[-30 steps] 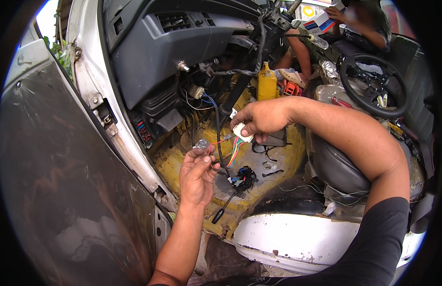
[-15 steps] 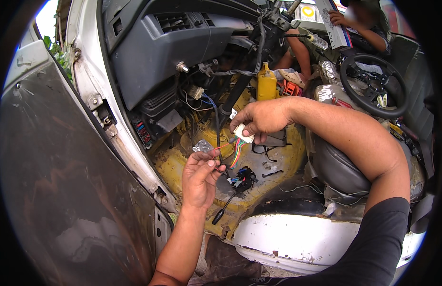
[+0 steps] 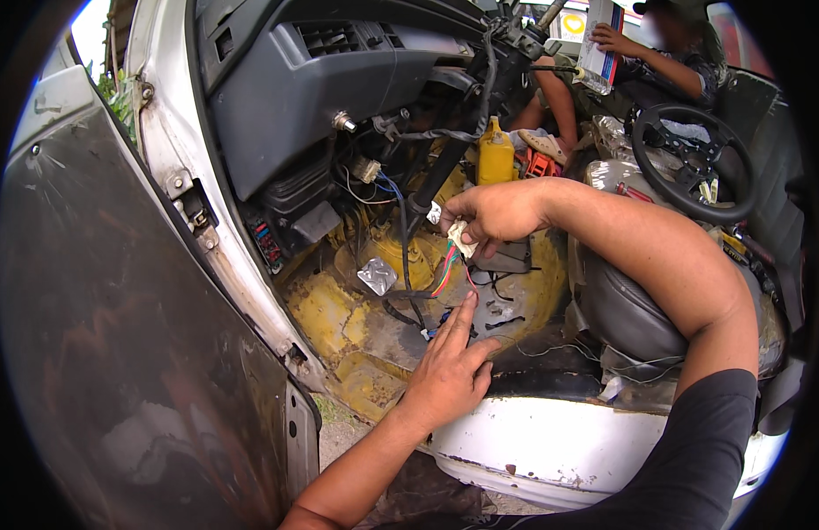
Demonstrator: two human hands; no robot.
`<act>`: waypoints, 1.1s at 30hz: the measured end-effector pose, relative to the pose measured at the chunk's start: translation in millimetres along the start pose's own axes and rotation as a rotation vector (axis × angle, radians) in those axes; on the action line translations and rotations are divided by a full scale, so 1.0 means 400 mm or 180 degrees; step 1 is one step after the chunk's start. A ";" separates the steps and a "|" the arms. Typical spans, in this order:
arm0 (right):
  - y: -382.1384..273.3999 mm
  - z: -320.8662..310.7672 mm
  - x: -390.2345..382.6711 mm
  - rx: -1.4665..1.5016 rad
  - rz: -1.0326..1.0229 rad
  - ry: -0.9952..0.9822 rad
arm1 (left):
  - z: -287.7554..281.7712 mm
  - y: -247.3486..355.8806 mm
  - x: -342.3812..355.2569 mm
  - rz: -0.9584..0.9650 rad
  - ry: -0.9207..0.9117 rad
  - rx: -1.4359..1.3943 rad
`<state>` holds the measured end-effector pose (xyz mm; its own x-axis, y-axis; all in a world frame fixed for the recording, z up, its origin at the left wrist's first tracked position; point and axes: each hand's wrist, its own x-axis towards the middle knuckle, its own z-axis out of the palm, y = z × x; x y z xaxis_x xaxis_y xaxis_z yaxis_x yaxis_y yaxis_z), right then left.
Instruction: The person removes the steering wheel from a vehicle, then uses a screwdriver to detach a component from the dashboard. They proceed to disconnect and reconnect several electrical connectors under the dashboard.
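My right hand (image 3: 506, 215) grips a cream-white wire connector (image 3: 462, 239) over the floor of a vehicle. Coloured wires (image 3: 445, 274), among them green, yellow and red, hang down from the connector into a black-sheathed cable (image 3: 407, 294). My left hand (image 3: 449, 362) lies below it with its fingers stretched out and together. Its fingertips are by a thin red wire (image 3: 472, 276); whether they touch it I cannot tell. Most of the black switch with the stalk is hidden behind this hand.
A yellow bottle (image 3: 496, 155) stands beyond my right hand. A loose steering wheel (image 3: 692, 159) rests on the seat (image 3: 630, 296). Left are the open door (image 3: 144, 336) and the dashboard (image 3: 312, 97). Another person's hand (image 3: 611, 40) holds a box (image 3: 599, 62). Foil (image 3: 377, 276) lies on the floor.
My left hand has let go of the red wire and moved right and down, its fingers straightening. The connector has turned and shifted slightly right in my right hand. The other person's box has tilted.
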<state>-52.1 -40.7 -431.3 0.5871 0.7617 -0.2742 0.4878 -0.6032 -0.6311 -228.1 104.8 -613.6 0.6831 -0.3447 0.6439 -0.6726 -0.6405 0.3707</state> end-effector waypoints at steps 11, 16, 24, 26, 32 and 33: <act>0.008 -0.004 0.003 -0.0030 0.0055 0.0016 | 0.010 0.001 -0.007 -0.0010 0.0085 -0.0032; 0.012 -0.008 0.005 0.0161 0.0122 -0.0007 | 0.006 -0.014 -0.009 -0.0144 0.0739 -0.0006; 0.010 -0.018 0.004 0.0619 0.0260 -0.0439 | -0.049 -0.081 0.021 -0.1407 0.1359 -0.1200; 0.012 -0.017 0.005 0.0715 0.0274 -0.0507 | -0.045 -0.095 0.022 -0.1465 0.1339 -0.1504; 0.016 -0.011 0.006 0.0639 0.0310 -0.0520 | -0.028 -0.136 0.007 -0.1123 0.1288 -0.1077; 0.017 -0.011 0.006 0.0627 0.0301 -0.0512 | -0.026 -0.139 0.006 -0.0998 0.1353 -0.1008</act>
<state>-44.7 -43.9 -433.0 0.5062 0.7415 -0.4405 0.2913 -0.6277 -0.7219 -192.1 146.7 -625.8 0.7326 0.1726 0.6584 -0.5545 -0.4095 0.7244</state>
